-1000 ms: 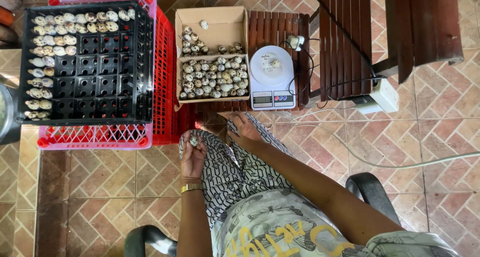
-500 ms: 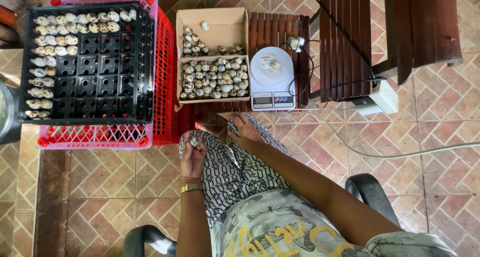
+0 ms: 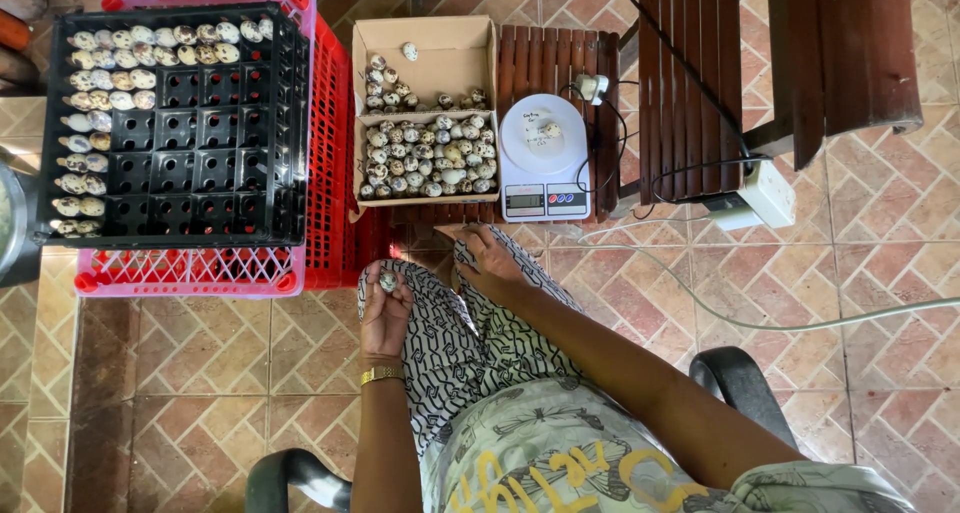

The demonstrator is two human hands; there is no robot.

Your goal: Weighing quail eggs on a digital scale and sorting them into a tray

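My left hand (image 3: 384, 313) holds a small speckled quail egg (image 3: 388, 282) at its fingertips, above my patterned lap. My right hand (image 3: 492, 258) rests on my knee, fingers curled, with nothing visible in it. Ahead stands a cardboard box (image 3: 425, 43) with several speckled eggs. To its right a white kitchen scale (image 3: 543, 153) carries a single egg (image 3: 551, 129) on its pan. At the left a black egg tray (image 3: 175, 123) sits on a red crate (image 3: 325, 153), eggs filling its top rows and left column.
A dark wooden slatted chair (image 3: 700, 73) stands at the right, with a white power strip (image 3: 765, 195) and a cable trailing over the tiled floor. The black arms of my seat (image 3: 735, 378) flank my legs. A grey container edge (image 3: 10, 223) shows at far left.
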